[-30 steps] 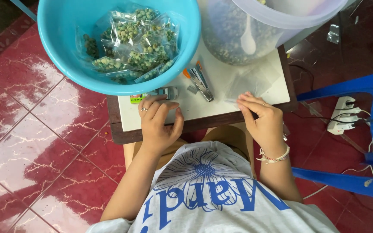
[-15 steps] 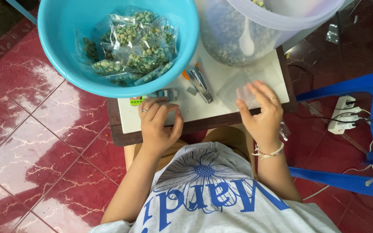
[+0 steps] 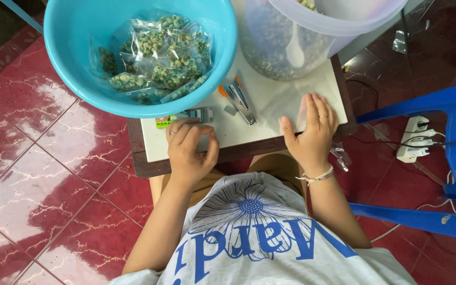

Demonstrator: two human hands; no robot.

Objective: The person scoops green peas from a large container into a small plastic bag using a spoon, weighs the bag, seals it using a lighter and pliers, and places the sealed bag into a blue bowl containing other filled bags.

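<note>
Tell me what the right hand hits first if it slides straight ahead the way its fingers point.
Probably the clear tub: the right hand lies flat on a clear bag, fingers pointing at the tub's base.

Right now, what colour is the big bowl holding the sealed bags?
Turquoise blue, the big bowl; it shows best in the head view.

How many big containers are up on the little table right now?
2. A turquoise basin holding sealed snack bags sits at the table's left end; a clear plastic tub with a white spoon inside sits at the right end. Others may lie beyond the frame.
</note>
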